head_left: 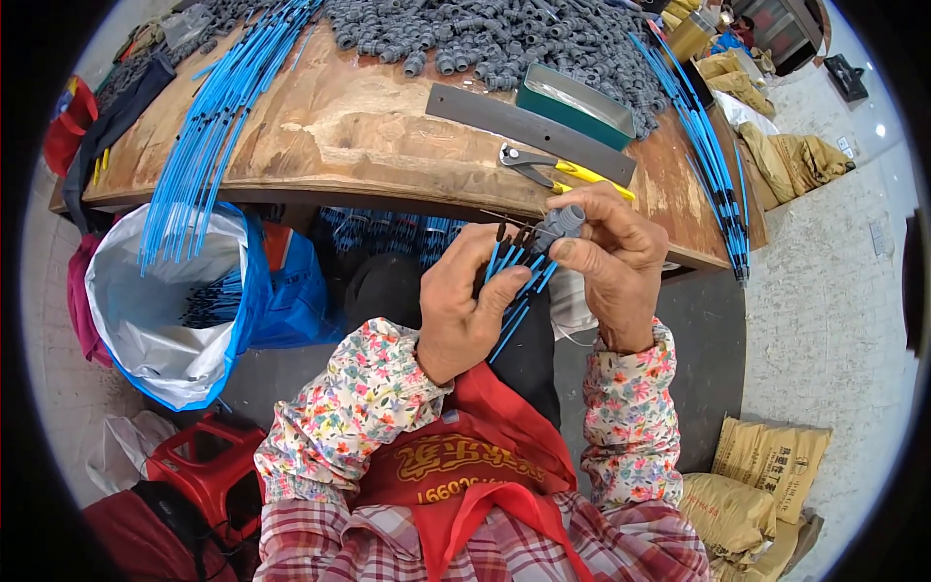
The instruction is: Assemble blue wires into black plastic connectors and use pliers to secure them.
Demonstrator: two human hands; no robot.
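My left hand (464, 308) is closed around several thin blue rods (511, 335) with black ends, which hang down over my lap. In my right hand (613, 257), thumb and fingers pinch a grey ribbed plastic fitting (561, 225). The fitting is right beside the black rod ends, in front of the table's edge; whether a rod enters it cannot be made out. Just beyond my right hand lie yellow-handled pliers (562, 173) on the wooden table.
A large heap of grey fittings (485, 39) covers the table's far side, near a green tray (577, 102) and a flat grey bar (485, 112). Blue rod bundles (218, 126) overhang at left and right. A white-lined blue sack (126, 301) and red stool (208, 466) stand left.
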